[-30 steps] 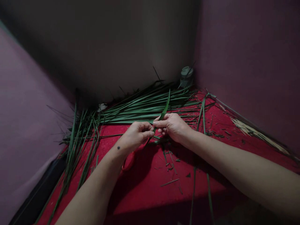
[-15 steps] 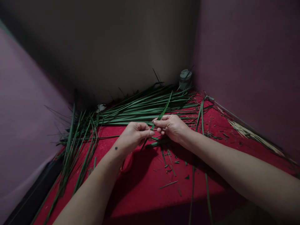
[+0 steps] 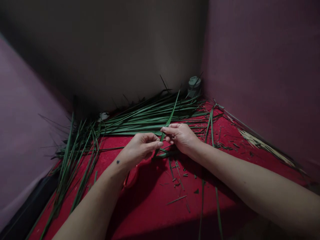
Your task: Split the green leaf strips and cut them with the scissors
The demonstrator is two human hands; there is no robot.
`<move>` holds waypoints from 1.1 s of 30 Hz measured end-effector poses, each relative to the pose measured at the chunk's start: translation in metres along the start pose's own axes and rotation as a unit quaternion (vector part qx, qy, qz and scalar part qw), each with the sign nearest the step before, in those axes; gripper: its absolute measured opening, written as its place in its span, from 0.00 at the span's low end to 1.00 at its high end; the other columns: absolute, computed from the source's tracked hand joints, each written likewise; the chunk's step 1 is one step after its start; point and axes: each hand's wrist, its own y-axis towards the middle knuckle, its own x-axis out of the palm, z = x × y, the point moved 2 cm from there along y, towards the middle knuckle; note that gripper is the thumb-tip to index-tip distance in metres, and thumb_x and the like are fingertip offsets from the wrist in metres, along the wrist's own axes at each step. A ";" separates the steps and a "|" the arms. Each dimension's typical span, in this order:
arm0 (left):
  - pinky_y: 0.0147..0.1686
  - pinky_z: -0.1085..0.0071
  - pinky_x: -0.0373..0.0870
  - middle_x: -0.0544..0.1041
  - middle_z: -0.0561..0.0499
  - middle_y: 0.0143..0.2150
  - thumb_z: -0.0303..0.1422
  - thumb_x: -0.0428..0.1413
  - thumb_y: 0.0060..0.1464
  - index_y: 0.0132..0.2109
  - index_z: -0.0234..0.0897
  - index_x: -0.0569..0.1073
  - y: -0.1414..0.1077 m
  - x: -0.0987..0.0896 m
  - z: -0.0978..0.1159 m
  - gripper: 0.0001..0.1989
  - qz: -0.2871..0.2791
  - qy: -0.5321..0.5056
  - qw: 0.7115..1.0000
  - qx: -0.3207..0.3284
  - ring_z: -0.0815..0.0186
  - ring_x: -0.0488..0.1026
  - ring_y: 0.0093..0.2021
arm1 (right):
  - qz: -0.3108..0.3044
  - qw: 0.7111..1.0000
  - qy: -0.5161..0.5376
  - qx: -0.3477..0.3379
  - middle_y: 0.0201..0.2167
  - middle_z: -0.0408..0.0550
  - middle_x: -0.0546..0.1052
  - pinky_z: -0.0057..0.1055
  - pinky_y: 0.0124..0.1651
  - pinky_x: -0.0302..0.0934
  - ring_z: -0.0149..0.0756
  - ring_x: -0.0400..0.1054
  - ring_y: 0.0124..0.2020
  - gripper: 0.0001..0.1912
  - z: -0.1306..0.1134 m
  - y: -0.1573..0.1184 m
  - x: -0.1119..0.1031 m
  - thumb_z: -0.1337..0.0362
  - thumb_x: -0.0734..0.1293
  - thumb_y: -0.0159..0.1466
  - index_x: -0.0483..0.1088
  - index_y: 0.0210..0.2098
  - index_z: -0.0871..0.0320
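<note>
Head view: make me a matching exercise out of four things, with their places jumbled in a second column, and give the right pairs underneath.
Things
1. Green leaf strip
2. Lidded container
3. Pale thin sticks
4. Orange-red loop

Places
A. Lying along the foot of the right-hand wall
B. Showing just beside the left forearm
C. Held in the right hand, slanting up and away
D. Standing in the far corner

Right pairs: 1-C, 2-D, 3-A, 4-B
</note>
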 end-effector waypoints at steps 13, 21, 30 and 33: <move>0.19 0.76 0.47 0.57 0.58 0.19 0.38 0.53 0.50 0.24 0.36 0.62 -0.012 0.000 0.004 0.12 -0.053 0.089 0.995 0.008 0.74 0.51 0.20 | 0.077 0.995 0.040 -0.047 0.17 0.42 0.69 0.22 0.15 0.45 0.22 0.60 0.16 0.05 -0.022 0.013 -0.016 0.69 0.69 0.50 0.69 0.21 0.64; 0.19 0.76 0.48 0.55 0.58 0.21 0.37 0.52 0.51 0.25 0.36 0.61 -0.014 0.007 -0.008 0.12 -0.030 0.137 0.990 0.034 0.74 0.52 0.21 | 0.087 0.994 0.044 -0.045 0.21 0.46 0.72 0.22 0.16 0.48 0.21 0.60 0.15 0.08 -0.032 0.015 -0.020 0.73 0.62 0.58 0.71 0.24 0.65; 0.18 0.77 0.48 0.60 0.59 0.19 0.37 0.54 0.48 0.27 0.34 0.65 -0.009 0.015 0.002 0.10 0.035 0.010 0.999 -0.001 0.76 0.52 0.18 | 0.000 0.999 0.041 -0.027 0.16 0.44 0.70 0.21 0.15 0.48 0.23 0.60 0.14 0.07 -0.015 0.005 -0.004 0.71 0.63 0.57 0.72 0.25 0.66; 0.18 0.77 0.46 0.58 0.59 0.17 0.38 0.54 0.48 0.26 0.33 0.67 -0.001 0.016 -0.004 0.11 0.086 -0.024 0.996 0.030 0.76 0.50 0.18 | -0.044 0.999 0.019 -0.013 0.14 0.42 0.68 0.21 0.16 0.49 0.23 0.58 0.14 0.07 -0.005 -0.004 0.006 0.67 0.65 0.56 0.73 0.29 0.65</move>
